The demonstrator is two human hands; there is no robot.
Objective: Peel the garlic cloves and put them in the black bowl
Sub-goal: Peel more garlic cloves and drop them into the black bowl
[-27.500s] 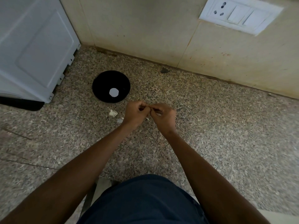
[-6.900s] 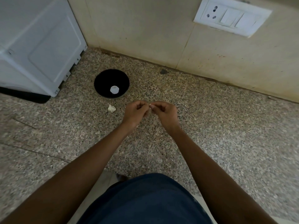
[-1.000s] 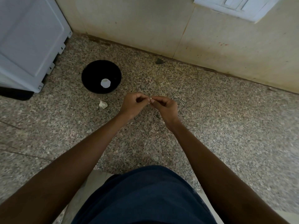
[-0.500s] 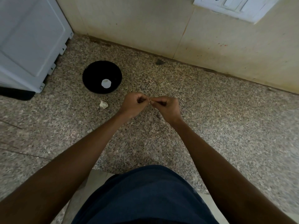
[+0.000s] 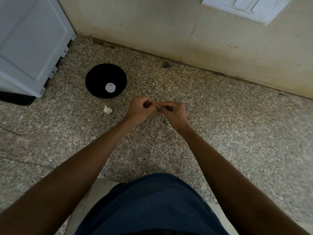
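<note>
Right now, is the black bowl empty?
No. The bowl stands upright with one pale peeled clove lying on its bottom.

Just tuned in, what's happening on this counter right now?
A person is working on a garlic clove, pinched between the fingertips of the left hand and right hand above the speckled counter; the clove is mostly hidden, so how far it is peeled cannot be told. The black bowl sits beyond the left hand with one peeled clove inside. Another pale garlic piece lies on the counter just in front of the bowl.
</note>
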